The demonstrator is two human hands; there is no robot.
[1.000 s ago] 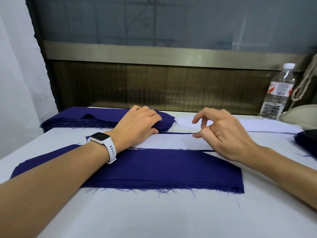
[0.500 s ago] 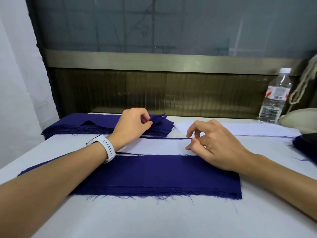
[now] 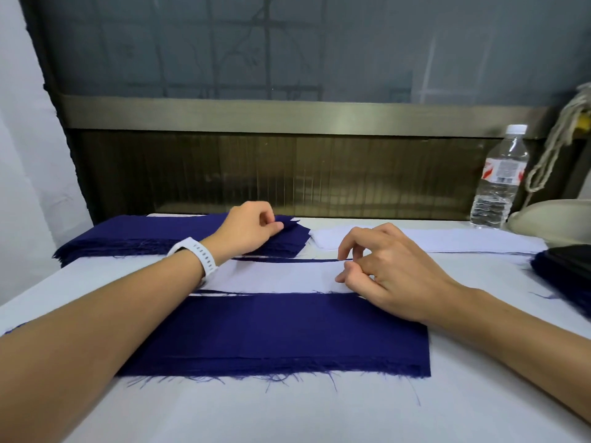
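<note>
A long navy fabric strip [image 3: 287,334] with a frayed front edge lies across the white table [image 3: 287,410]. A white strip [image 3: 281,276] lies along its far half. At the back left sits a stack of navy fabric pieces [image 3: 128,235]. My left hand [image 3: 249,230], with a white watch on the wrist, pinches the top piece of that stack near its right end. My right hand [image 3: 390,270] rests on the white strip's right part, fingers curled, thumb and forefinger pinching its edge.
A pile of white strips [image 3: 447,239] lies at the back right. A clear water bottle [image 3: 497,177] stands by the dark wall panel. A cream object [image 3: 550,220] and a dark item on navy cloth [image 3: 566,270] fill the right edge. A rope hangs above them.
My left hand went from lying flat on the navy stack to pinching its top piece. My right hand lowered onto the white strip and closed its thumb and forefinger.
</note>
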